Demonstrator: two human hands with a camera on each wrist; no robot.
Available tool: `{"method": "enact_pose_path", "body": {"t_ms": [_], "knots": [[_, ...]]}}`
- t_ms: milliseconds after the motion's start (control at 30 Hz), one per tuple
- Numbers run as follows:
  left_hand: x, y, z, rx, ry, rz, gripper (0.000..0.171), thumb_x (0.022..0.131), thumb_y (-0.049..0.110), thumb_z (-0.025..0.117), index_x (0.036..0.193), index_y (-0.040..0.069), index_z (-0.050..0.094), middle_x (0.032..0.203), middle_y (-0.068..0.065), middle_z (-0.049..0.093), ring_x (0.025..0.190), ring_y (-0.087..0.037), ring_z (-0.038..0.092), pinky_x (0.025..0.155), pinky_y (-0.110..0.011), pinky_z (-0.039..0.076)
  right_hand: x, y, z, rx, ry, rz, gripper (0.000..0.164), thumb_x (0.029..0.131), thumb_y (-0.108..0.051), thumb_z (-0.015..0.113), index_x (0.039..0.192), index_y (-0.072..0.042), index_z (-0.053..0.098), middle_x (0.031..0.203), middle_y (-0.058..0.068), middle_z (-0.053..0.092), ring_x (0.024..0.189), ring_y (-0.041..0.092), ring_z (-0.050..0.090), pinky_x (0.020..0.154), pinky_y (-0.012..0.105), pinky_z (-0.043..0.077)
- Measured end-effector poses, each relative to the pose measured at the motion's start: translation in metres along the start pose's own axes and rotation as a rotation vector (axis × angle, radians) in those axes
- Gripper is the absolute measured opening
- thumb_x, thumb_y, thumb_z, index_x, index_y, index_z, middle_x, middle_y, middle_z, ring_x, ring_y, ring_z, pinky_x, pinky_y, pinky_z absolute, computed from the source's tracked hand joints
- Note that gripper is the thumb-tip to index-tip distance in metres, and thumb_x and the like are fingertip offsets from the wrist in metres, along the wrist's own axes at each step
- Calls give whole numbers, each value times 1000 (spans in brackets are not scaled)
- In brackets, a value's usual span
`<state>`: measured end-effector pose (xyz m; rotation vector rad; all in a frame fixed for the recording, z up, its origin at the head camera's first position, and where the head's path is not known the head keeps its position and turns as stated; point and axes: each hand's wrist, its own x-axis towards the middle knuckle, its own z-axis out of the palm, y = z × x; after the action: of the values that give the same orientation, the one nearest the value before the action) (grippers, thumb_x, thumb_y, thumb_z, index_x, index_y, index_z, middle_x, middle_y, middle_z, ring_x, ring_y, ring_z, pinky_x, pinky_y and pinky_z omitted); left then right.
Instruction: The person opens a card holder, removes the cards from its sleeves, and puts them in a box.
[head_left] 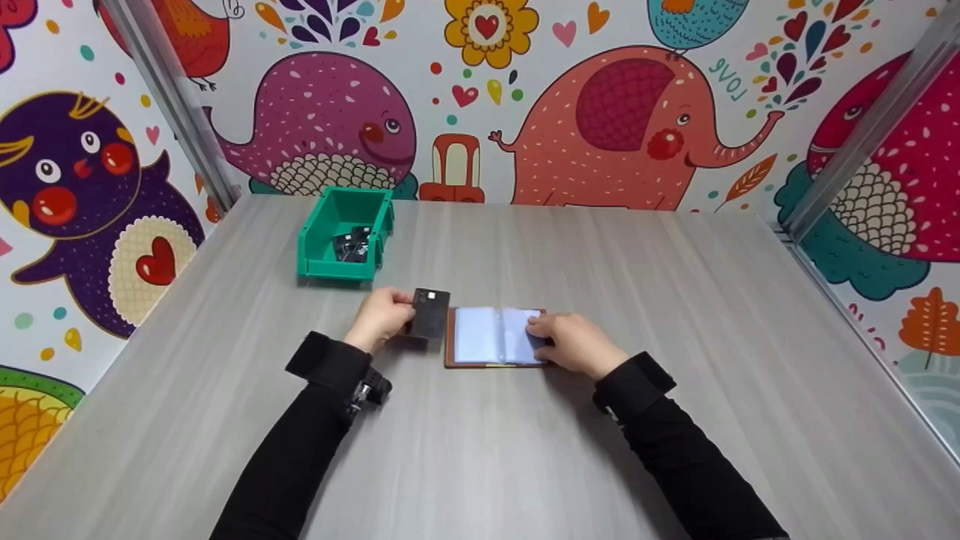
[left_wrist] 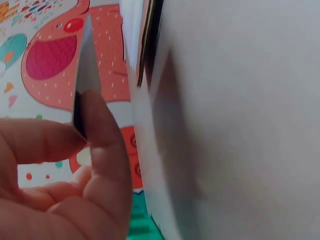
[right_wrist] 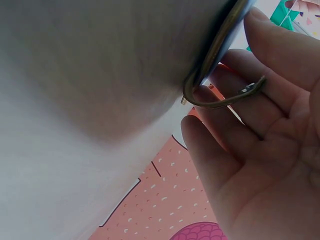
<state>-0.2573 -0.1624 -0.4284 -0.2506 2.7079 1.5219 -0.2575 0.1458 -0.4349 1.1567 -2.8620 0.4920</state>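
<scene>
My left hand [head_left: 379,319] pinches a black card [head_left: 431,313] between thumb and fingers, just left of an open card holder. In the left wrist view the card [left_wrist: 88,65] stands nearly edge-on, tilted up from the fingertips. The card holder [head_left: 476,335] lies spread on the table, brown at its borders with clear plastic sleeves inside. On its right side, my right hand [head_left: 577,341] holds the edge, thumb on the sleeves. A curved strap [right_wrist: 215,105] with a snap shows against the fingers in the right wrist view.
A green bin [head_left: 335,270] stands at the back left of the grey table, with several black cards [head_left: 352,244] in it. Walls printed with cartoon animals [head_left: 607,135] enclose the table at the back and sides, with metal posts [head_left: 169,97] at the corners.
</scene>
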Motion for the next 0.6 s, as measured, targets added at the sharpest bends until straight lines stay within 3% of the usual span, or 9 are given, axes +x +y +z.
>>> {"method": "enact_pose_path", "body": {"t_ms": [233,467,600], "knots": [[6,-10,-20,-17,46,-17,29,84,-5,56,111,-14,63,113,-27,62,93,-29,55,72,-30,47,0,0,1,5,2,-4,33,83,-4,76,115,2,71,124,17,65,114,36,62,92,43,50],[10,-18,-45,-2,93,-77,30,90,-1,57,117,-13,61,125,-28,58,110,-35,53,91,-42,46,0,0,1,8,5,-8,30,83,-2,75,113,2,72,124,18,65,113,36,62,92,44,51],[12,-22,-58,-30,130,-109,33,92,-1,55,122,-14,59,128,-30,55,113,-36,52,92,-43,46,1,-1,1,16,6,-12,24,83,-2,76,107,1,72,125,19,65,113,36,62,91,44,51]]}}
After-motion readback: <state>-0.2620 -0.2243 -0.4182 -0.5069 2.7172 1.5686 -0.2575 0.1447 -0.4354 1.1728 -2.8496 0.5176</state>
